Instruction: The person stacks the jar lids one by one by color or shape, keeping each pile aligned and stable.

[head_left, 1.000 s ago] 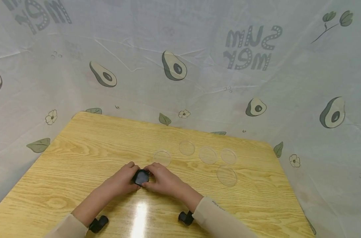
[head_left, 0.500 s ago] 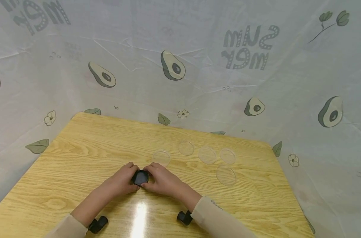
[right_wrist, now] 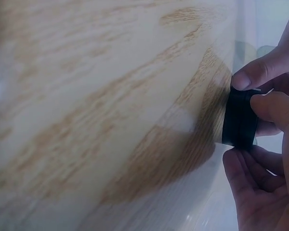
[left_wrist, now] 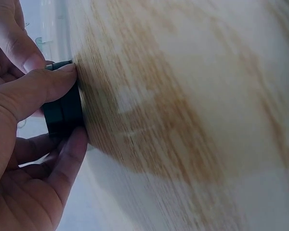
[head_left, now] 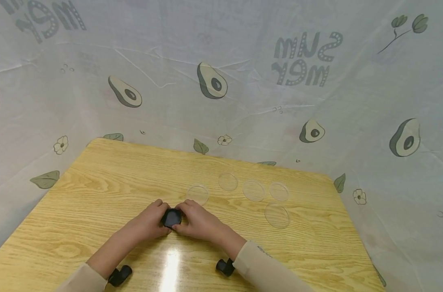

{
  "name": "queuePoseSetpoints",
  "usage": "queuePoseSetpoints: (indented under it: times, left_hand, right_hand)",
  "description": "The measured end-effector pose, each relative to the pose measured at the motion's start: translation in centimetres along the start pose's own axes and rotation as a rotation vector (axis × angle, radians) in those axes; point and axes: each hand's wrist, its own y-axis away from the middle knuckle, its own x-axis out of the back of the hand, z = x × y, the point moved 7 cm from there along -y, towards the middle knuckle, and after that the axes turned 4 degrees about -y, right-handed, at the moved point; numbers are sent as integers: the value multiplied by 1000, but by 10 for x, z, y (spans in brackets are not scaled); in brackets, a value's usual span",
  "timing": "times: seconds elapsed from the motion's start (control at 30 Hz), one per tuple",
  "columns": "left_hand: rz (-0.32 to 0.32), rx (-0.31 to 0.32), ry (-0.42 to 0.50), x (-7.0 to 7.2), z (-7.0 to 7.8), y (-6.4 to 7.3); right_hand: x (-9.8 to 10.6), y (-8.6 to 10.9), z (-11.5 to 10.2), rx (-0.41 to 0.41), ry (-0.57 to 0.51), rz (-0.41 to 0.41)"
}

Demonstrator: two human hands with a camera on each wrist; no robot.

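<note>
A small black round case, low and shallow with a dark flat top, sits on the wooden table left of centre. My left hand grips its left side, thumb at the near edge and fingers around the far side. From the right, my right hand pinches the same case with thumb and fingers. The left wrist view shows the side wall of the case upright against the tabletop, a faint line running along it. Both thumbs lie close together on its near side in the right wrist view.
Several clear thin discs lie on the table: one disc just beyond the right hand, others further right, and one nearest on the right. Black wrist cameras show under the sleeves. A printed curtain surrounds the table's far edges.
The scene has shifted very slightly left in the head view. Both hands keep their hold on the black case in nearly the same place.
</note>
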Motion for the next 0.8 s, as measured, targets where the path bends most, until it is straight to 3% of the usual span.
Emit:
queuePoseSetpoints:
  times: [0.8]
  left_hand:
    - [-29,39,7,0,-2,-2]
  right_hand:
    - [-3,1,4,-8,-30,-1]
